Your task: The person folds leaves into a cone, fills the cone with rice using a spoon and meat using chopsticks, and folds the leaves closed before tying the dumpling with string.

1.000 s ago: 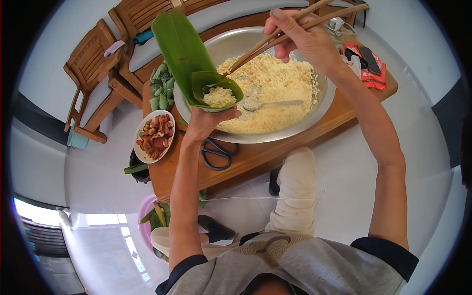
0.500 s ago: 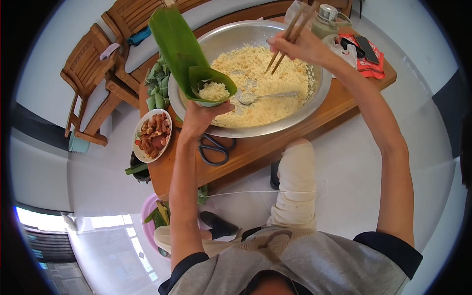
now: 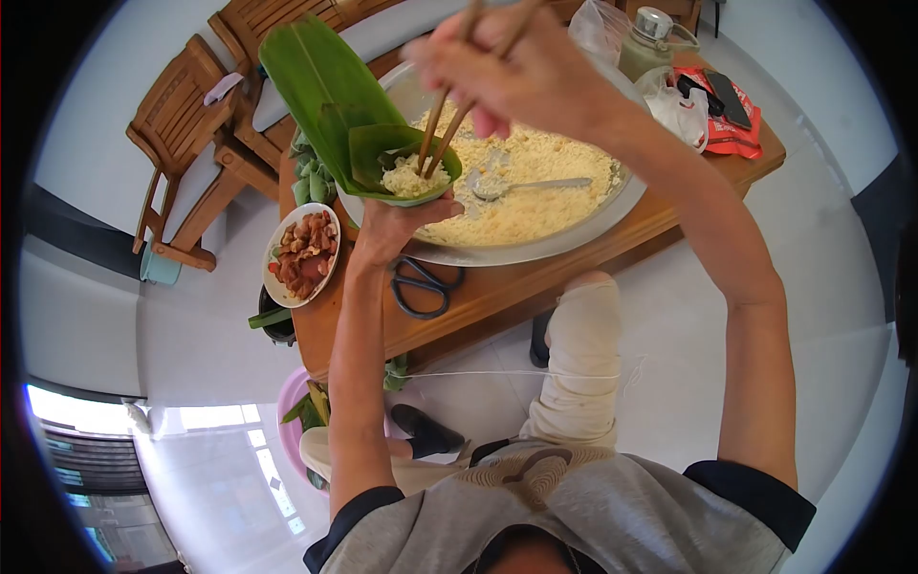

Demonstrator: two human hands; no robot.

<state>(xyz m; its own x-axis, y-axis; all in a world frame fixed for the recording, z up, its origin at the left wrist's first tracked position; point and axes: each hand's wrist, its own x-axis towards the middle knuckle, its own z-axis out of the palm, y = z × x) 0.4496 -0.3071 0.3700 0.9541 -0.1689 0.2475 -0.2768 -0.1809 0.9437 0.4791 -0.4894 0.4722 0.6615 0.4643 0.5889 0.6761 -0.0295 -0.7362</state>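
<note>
My left hand point(image 3: 392, 228) is wrapped round the base of a green leaf cone point(image 3: 371, 151), whose long leaf end stands up and back to the left. White rice point(image 3: 406, 179) fills the cone's mouth. A pair of chopsticks point(image 3: 442, 131) is gripped in my right hand point(image 3: 516, 77), with the tips down in that rice. Behind and to the right is a wide metal basin point(image 3: 535, 247) of yellowish grain point(image 3: 535, 201), partly hidden by my right hand and forearm. A metal spoon point(image 3: 545, 184) lies on the grain.
A plate of meat pieces point(image 3: 304, 251) and black-handled scissors point(image 3: 421, 287) rest on the wooden table point(image 3: 478, 311). Wrapped leaf parcels point(image 3: 311, 177) lie left of the basin. At the right are a glass jug point(image 3: 645, 48), a plastic bag point(image 3: 681, 113) and a phone point(image 3: 729, 99) on a red packet.
My right hand first lifted the chopsticks from beside the cone to above the basin's grain, then brought them left again, tips into the cone's rice. The cone stays in my left hand.
</note>
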